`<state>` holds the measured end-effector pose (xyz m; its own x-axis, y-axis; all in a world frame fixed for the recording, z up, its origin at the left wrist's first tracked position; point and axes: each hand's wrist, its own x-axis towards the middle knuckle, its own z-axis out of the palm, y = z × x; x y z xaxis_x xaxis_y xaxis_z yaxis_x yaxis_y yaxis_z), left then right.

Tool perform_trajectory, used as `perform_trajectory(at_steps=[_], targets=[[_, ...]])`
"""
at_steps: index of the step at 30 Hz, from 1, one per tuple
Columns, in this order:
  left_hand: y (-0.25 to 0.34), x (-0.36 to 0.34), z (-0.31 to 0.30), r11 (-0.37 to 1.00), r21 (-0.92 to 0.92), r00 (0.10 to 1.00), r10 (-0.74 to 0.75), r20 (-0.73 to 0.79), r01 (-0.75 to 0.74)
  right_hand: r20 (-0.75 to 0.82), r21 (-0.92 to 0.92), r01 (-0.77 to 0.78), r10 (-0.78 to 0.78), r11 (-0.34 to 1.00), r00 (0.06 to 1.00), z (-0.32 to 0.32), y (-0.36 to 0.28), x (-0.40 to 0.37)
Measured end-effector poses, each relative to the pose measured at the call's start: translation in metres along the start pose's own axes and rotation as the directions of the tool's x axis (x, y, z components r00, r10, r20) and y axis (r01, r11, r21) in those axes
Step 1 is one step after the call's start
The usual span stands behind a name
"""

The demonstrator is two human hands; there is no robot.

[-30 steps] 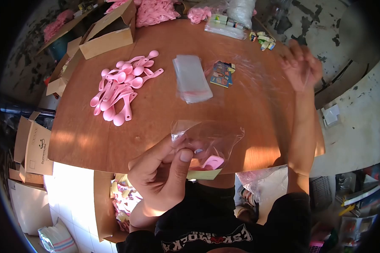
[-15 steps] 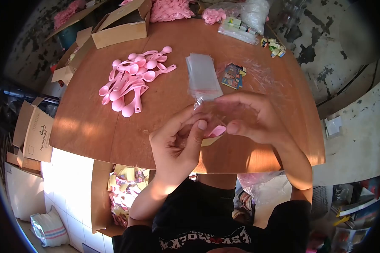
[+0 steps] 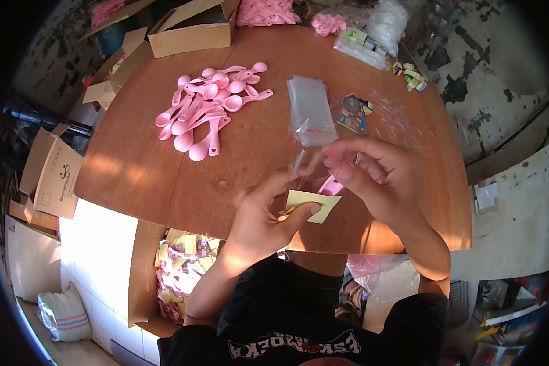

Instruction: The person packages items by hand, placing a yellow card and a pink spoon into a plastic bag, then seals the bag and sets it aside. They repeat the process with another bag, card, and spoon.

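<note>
My left hand [image 3: 265,210] pinches a small pale yellow card [image 3: 314,205] under its thumb, near the table's front edge. Just behind the card, a pink spoon [image 3: 330,185] shows in part, with clear film around it. My right hand [image 3: 375,177] is bent over the spoon, thumb and fingers close together at the clear film; its exact grip is hard to make out. Beyond my hands lies a stack of clear plastic bags [image 3: 311,110], with a blue printed card [image 3: 352,114] to its right. A pile of pink spoons [image 3: 210,107] lies on the left of the table.
The brown wooden table [image 3: 128,152] carries an open cardboard box [image 3: 192,36], a bag of pink items [image 3: 265,12] and small boxes [image 3: 412,78] along its far side. Below the front edge stands a carton [image 3: 145,274] of cards and pink packets [image 3: 183,268].
The yellow card, mostly hidden before, now shows in front of the pink spoon under my left thumb. My right fingers have drawn closer together at the film. The view has shifted slightly.
</note>
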<state>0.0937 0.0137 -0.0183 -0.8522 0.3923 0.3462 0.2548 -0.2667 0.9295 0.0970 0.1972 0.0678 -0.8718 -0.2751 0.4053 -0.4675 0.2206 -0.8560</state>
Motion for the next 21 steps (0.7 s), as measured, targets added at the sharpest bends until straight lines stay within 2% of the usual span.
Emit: perform_trajectory(at_steps=[1,2,4,8,11,13,15,21], targets=[[0.0,-0.001,0.0,0.996,-0.063,0.998,-0.058,-0.03,0.056,-0.013,0.245,-0.209,0.218,0.947,0.976,0.005,-0.001,-0.003],[-0.001,-0.001,-0.001,0.996,-0.065,0.998,-0.058,-0.031,0.056,-0.013,0.244,-0.209,0.219,0.947,0.976,0.006,0.001,-0.006],[-0.006,-0.003,-0.005,0.99,-0.044,0.99,-0.133,-0.054,0.131,0.053,0.246,-0.353,0.352,0.903,0.935,0.007,0.011,-0.012],[-0.011,-0.006,-0.007,0.988,-0.03,0.987,-0.152,-0.06,0.15,0.027,0.259,-0.381,0.388,0.887,0.921,0.011,0.026,-0.021],[-0.01,-0.004,-0.007,0.983,-0.114,0.988,-0.149,-0.03,0.144,-0.015,0.254,-0.392,0.409,0.884,0.913,0.009,0.032,-0.022],[-0.015,-0.001,-0.014,0.978,-0.204,0.993,-0.072,-0.089,0.052,0.006,0.268,-0.442,0.458,0.856,0.889,0.007,0.034,-0.024],[-0.017,0.005,-0.022,0.937,-0.344,0.99,-0.101,-0.101,0.061,0.008,0.265,-0.453,0.468,0.851,0.884,0.006,0.034,-0.025],[-0.019,0.01,-0.022,0.972,-0.234,0.988,-0.064,-0.139,0.031,-0.008,0.261,-0.454,0.472,0.852,0.882,0.005,0.038,-0.027]])
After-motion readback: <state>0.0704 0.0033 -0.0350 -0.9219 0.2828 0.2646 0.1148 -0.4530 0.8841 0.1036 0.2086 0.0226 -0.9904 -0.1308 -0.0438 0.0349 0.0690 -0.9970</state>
